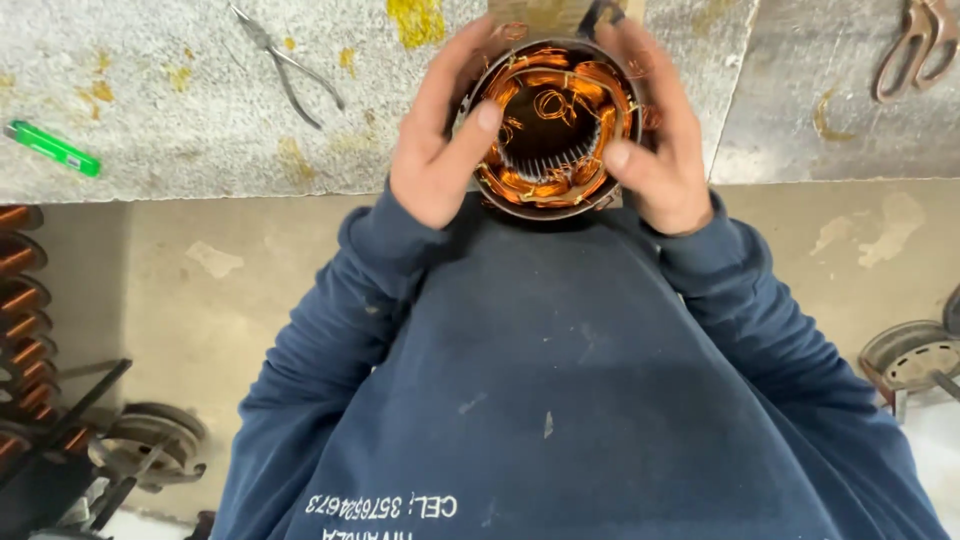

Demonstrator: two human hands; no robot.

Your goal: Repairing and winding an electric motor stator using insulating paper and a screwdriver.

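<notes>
- Two hands hold one motor stator point(552, 125) at the top centre of the frame, its open bore facing up at us, right at the near edge of the grey worktop point(180, 150).
- Our left hand point(440, 150) wraps the stator's left side, thumb laid over the rim onto the copper windings point(530, 185); our right hand point(655, 150) clasps the right side, thumb tip also pressing on the coils. Both are closed around the steel shell, not spread wide.
- Loose ends of copper wire curl up from the windings in the middle of the bore.
- Needle-nose pliers point(285, 65) lie at the upper left of the frame, well apart from the hands; a green lighter point(52, 148) sits at the far left; rusty scissors point(915, 45) rest at the upper right.
- Wound copper coils point(20, 300) and round metal motor covers point(150, 440) lie on the floor at the lower left; another cover point(910, 360) is at the right edge.
- Risks, as we judge them: thumbs pressing hard could scrape the wire's enamel or kink a coil; the stray ends could snag a finger and pull loose; the stator, held at the worktop's edge, could slip and drop to the floor.
</notes>
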